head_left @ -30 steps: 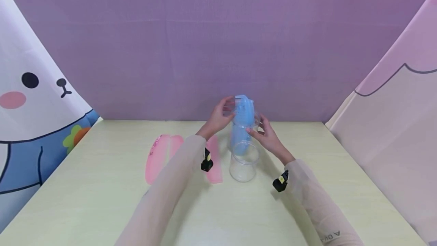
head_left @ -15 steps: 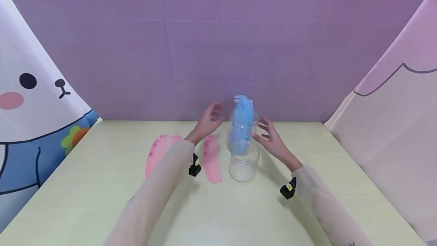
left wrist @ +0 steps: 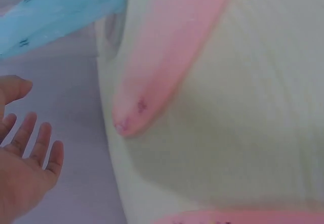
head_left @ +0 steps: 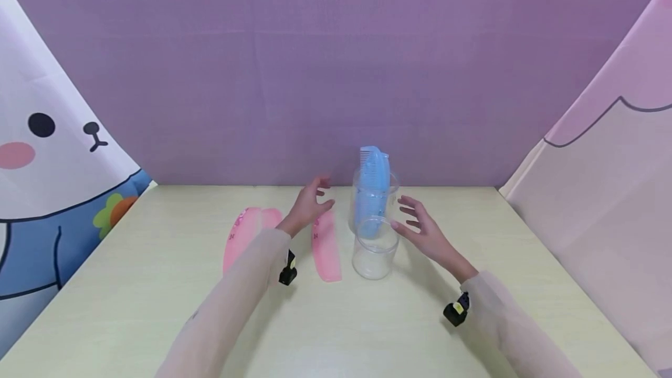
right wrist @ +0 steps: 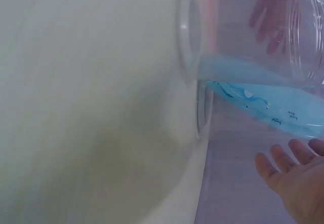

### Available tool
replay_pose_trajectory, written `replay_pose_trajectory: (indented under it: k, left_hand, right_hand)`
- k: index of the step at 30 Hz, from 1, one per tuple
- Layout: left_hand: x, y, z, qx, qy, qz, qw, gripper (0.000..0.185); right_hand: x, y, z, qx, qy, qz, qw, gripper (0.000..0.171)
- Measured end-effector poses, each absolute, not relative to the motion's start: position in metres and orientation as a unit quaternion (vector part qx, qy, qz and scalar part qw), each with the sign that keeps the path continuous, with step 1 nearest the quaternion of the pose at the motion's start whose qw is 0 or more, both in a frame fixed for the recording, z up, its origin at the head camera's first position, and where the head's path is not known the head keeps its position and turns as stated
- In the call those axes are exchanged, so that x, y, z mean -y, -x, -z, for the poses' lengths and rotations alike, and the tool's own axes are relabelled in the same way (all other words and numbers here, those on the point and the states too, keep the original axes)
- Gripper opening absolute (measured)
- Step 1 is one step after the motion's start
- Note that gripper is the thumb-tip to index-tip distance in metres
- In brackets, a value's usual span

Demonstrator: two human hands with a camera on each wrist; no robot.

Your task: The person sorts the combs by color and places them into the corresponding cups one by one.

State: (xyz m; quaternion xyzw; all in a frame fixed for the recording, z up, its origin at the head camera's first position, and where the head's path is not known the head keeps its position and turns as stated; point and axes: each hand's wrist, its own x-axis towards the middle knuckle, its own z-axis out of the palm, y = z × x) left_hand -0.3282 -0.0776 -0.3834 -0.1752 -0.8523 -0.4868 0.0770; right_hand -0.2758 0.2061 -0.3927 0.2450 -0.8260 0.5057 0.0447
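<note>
Blue combs (head_left: 374,177) stand upright, leaning together, in a clear jar (head_left: 395,191) near the back of the table. In front of it is a second clear jar (head_left: 374,261) with nothing inside. My left hand (head_left: 307,207) hovers with relaxed fingers over the top end of a pink comb (head_left: 326,252), holding nothing. To the right of the jars my right hand (head_left: 425,232) is empty, its fingers spread loosely by the front jar's rim. More pink combs (head_left: 241,241) lie farther left, partly hidden by the left sleeve.
The pale table (head_left: 157,284) ends at a purple cloth backdrop (head_left: 252,74). Printed cloths hang at both sides, a cartoon figure (head_left: 63,144) on the left one. Black wrist cameras are strapped to both forearms.
Both hands have drawn away from the jar of blue combs. My left hand came left and toward me; my right hand came right and toward me. Jars and combs stayed in place.
</note>
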Motion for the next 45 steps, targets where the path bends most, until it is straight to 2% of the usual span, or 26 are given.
replay_pose_trajectory:
  k: [11, 21, 32, 45]
  left_hand:
    - [0.083, 0.321, 0.399, 0.887, 0.132, 0.440, 0.039, 0.056]
    - [0.082, 0.316, 0.402, 0.935, 0.087, 0.342, 0.025, 0.059]
    - [0.082, 0.314, 0.410, 0.957, 0.085, 0.277, -0.007, 0.065]
    - [0.078, 0.312, 0.415, 0.966, 0.084, 0.244, 0.004, 0.070]
  right_hand:
    - [-0.211, 0.264, 0.406, 0.821, -0.292, -0.490, 0.026, 0.056]
    - [-0.208, 0.259, 0.411, 0.814, -0.333, -0.476, 0.011, 0.062]
    - [-0.203, 0.256, 0.415, 0.811, -0.331, -0.483, -0.008, 0.067]
    - [-0.202, 0.254, 0.419, 0.795, -0.331, -0.507, -0.029, 0.063]
